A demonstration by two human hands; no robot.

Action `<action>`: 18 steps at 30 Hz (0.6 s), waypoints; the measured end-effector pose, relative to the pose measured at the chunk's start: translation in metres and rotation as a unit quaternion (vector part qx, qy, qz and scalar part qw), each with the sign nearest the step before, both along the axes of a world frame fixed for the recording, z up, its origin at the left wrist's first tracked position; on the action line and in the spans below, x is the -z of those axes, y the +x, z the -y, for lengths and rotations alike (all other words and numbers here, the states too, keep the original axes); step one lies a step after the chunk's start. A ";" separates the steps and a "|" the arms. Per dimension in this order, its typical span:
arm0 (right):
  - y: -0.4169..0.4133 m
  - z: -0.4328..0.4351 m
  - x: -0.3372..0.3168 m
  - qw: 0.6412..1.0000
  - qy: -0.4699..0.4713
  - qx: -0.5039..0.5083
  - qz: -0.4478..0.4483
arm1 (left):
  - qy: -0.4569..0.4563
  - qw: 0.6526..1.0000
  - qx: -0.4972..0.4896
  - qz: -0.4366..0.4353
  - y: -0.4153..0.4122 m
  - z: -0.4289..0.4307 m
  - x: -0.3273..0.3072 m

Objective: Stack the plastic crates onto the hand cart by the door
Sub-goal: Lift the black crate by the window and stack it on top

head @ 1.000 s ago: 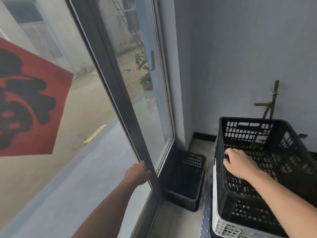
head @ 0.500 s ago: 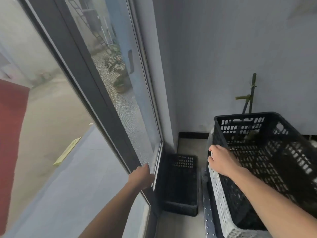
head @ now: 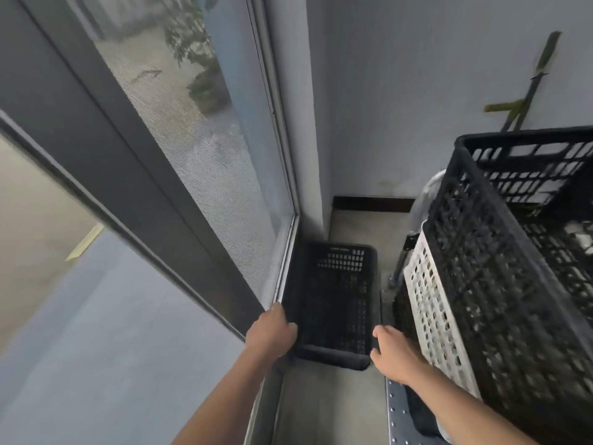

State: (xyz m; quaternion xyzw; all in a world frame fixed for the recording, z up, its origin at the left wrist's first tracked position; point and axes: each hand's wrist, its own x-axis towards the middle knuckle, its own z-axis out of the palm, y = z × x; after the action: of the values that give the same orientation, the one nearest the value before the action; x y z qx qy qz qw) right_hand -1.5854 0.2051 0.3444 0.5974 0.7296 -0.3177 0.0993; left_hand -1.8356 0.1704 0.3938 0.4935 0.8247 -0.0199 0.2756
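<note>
A small black plastic crate (head: 337, 297) lies on the floor against the glass door's frame. My left hand (head: 272, 332) is at its near left corner, fingers curled over the rim. At the near right corner, my right hand (head: 393, 351) has its fingers spread and seems to touch the rim. On the right, a large black crate (head: 513, 268) is nested in a white crate (head: 433, 316), both stacked on a hand cart whose perforated metal edge (head: 398, 412) shows at the bottom.
A sliding glass door with a dark frame (head: 134, 175) fills the left. A grey wall (head: 401, 91) closes the corner behind, with a green-taped pole (head: 526, 91) leaning on it. A narrow strip of bare floor (head: 327, 403) runs between door and cart.
My right hand left the large black crate's rim and dropped to the small crate's near right corner. My left hand slid down from the door frame to that crate's left corner. The view tilted down.
</note>
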 end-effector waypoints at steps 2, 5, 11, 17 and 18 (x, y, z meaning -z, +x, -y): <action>-0.002 -0.005 0.048 1.000 -0.015 -0.001 0.004 | 0.003 1.000 -0.001 -0.002 -0.003 -0.010 0.046; -0.005 -0.021 0.118 1.000 -0.026 0.009 0.002 | 0.012 1.000 -0.002 -0.014 -0.010 -0.029 0.114; -0.009 -0.065 0.255 0.995 0.014 0.085 0.042 | 0.023 0.999 0.003 -0.034 -0.020 -0.058 0.262; -0.012 -0.109 0.359 0.978 0.111 0.156 0.080 | 0.043 0.997 0.035 -0.063 -0.033 -0.090 0.369; -0.014 -0.116 0.371 0.976 0.127 0.158 0.083 | 0.042 0.996 0.039 -0.066 -0.035 -0.096 0.383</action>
State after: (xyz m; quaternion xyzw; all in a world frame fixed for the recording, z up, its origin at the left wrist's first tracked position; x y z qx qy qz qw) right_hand -1.5991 0.3213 -0.0265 0.7372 0.6495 -0.1837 0.0312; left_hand -1.8710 0.2663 0.0105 0.5338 0.8215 -0.0282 0.1986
